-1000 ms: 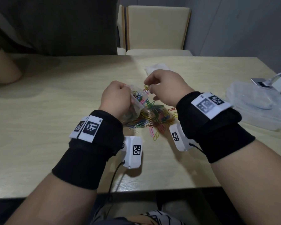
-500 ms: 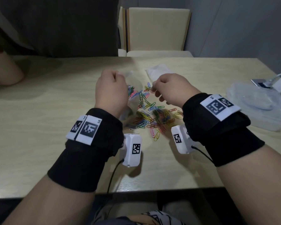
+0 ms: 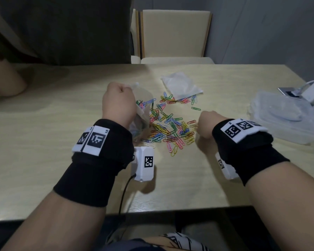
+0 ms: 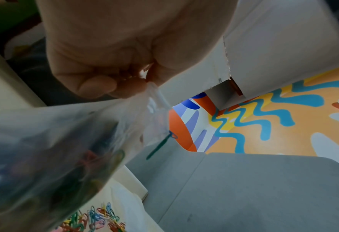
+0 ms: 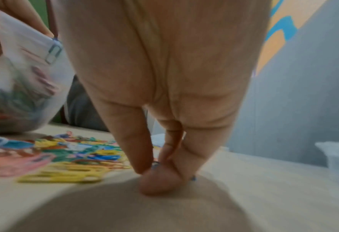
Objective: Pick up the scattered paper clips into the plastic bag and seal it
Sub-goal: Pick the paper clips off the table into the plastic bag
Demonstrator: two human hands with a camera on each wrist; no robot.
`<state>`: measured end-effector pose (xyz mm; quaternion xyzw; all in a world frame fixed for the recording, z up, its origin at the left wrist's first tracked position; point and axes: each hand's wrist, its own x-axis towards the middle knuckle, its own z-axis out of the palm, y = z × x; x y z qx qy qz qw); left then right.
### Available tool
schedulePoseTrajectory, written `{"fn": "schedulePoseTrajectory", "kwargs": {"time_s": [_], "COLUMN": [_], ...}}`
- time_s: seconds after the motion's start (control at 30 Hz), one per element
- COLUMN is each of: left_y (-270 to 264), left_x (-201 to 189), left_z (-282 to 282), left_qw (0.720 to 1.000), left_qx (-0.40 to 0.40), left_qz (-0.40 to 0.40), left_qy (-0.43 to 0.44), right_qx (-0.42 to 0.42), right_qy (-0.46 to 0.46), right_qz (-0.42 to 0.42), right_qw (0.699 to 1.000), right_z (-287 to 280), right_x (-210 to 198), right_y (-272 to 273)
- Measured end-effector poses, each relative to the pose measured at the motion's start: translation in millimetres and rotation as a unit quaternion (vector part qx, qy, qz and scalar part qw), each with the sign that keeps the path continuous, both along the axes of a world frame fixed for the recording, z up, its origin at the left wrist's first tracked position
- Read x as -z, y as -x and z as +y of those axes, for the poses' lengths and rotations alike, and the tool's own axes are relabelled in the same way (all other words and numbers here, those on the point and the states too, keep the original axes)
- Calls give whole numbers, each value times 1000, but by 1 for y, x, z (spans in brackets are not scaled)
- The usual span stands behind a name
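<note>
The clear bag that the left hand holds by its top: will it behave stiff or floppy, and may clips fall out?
Probably floppy: the bag sags below the left hand, which pinches only its top edge. Likely bottom-heavy, since the clips bunch at its lower end. One clip sits near the mouth, which looks unsealed, so tilting may spill some.

I saw dim, even room light from above, a soft shadow pooled under my right hand [image 5: 164, 94], the plastic bag [image 4: 45, 149] smeared out of focus, wide-angle bending at the head view's edges.
</note>
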<state>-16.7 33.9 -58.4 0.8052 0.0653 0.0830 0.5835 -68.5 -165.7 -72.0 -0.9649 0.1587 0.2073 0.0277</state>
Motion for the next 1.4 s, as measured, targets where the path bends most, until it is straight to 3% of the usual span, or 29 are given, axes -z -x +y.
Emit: {"fn": "schedulePoseTrajectory", "kwargs": {"time_s": [0.13, 0.23, 0.3, 0.4, 0.47, 0.6, 0.7, 0.77, 0.87, 0.93, 1.0, 1.03, 1.17, 1.4], "left_y": [1, 2, 3, 3, 4, 4, 5, 5, 3, 0, -2, -3, -5, -9], "left_x": [-1, 1, 2, 3, 3, 5, 7, 9, 11, 11, 12, 13, 12, 16], "left_z": [-5, -7, -8, -10, -12, -12, -14, -15, -11, -6, -2, -1, 3, 6], "left_qw": [999, 998, 997, 997, 997, 997, 996, 996, 997, 999, 999, 999, 1000, 1000], "left_qx": [36, 52, 64, 73, 74, 73, 81, 83, 67, 48, 31, 26, 5, 18], "left_qz": [18, 23, 27, 32, 34, 30, 32, 33, 24, 17, 9, 5, 2, 4], "left_qy": [-4, -10, -11, -12, -10, -7, -4, -1, 6, 12, 19, 19, 11, 13], "right_qx": [-39, -35, -20, 11, 33, 34, -3, -42, -3, 14, 16, 24, 26, -25], "right_qy": [-65, -145, -255, -430, -479, -410, -384, -377, -367, -302, -173, -115, -25, -66], "right_qz": [-14, -92, -136, -135, -139, -225, -289, -297, -313, -265, -140, -75, 45, 2], "right_qw": [997, 985, 957, 893, 866, 883, 877, 877, 876, 915, 975, 990, 998, 998], "right_z": [17, 23, 28, 39, 43, 47, 52, 58, 54, 42, 31, 29, 26, 41], "right_x": [7, 0, -7, -14, -12, -22, -29, -33, -34, -32, -26, -24, -11, -1], "right_y": [-10, -14, -14, -13, -16, -20, -19, -16, -15, -14, -9, -5, 4, -19]}}
